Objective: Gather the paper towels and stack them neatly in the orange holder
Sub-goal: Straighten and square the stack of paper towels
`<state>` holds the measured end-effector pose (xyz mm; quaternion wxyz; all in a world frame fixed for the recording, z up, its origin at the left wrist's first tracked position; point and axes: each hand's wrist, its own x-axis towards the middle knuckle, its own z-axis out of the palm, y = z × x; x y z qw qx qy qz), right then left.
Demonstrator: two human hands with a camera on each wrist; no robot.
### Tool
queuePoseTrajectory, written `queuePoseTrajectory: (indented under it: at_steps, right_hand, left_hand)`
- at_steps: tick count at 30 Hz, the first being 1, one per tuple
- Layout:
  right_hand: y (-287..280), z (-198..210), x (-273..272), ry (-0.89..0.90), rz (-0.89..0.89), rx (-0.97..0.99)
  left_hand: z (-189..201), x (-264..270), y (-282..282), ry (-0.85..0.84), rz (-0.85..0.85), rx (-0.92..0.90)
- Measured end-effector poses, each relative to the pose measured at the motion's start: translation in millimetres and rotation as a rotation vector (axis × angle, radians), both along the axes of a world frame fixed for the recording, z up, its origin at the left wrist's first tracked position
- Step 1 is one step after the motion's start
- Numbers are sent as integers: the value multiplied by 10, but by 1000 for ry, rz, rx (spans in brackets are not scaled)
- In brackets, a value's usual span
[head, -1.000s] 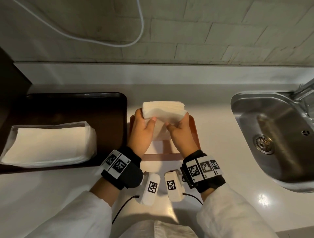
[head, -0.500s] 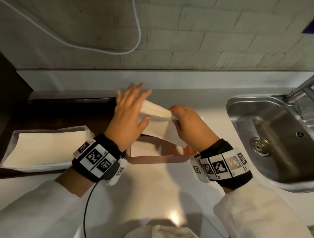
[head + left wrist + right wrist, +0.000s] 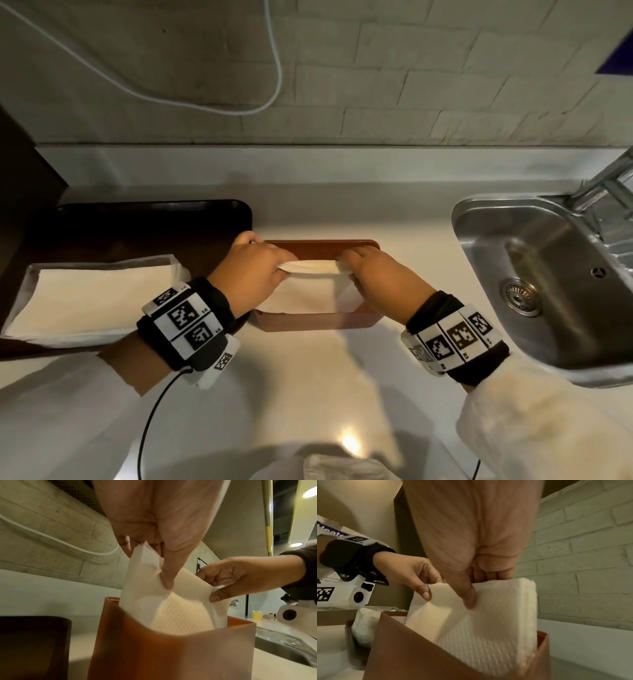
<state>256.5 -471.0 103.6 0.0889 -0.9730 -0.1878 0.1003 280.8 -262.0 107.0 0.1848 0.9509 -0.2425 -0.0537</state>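
Fingers [image 3: 167, 580] of both hands pinching top corners of the paper towels [image 3: 310, 286], left hand [image 3: 251, 274] and right hand [image 3: 380, 274] at opposite ends. Stack upright, half down inside the orange holder [image 3: 308, 322], long axis left-right. Half a second ago: still tilted above it.

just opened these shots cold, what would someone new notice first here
Centre of the counter: the left hand and right hand each pinch an end of a wad of white paper towels, lowering it upright into the orange holder. On the dark tray to the left lies an opened pack of paper towels, and a steel sink fills the right edge.
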Motion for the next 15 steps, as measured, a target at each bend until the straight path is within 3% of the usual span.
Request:
queuePoseTrajectory:
  at_steps: [5, 9, 15]
  right_hand:
    - [-84, 0, 103, 174, -108, -26]
    - [-158, 40, 268, 239, -68, 21]
    - [-218, 81, 523, 334, -61, 38]
  left_hand:
    - [-39, 123, 51, 204, -43, 140]
    - [-42, 210, 27, 146, -49, 275]
    - [-209, 389, -28, 198, -36, 416]
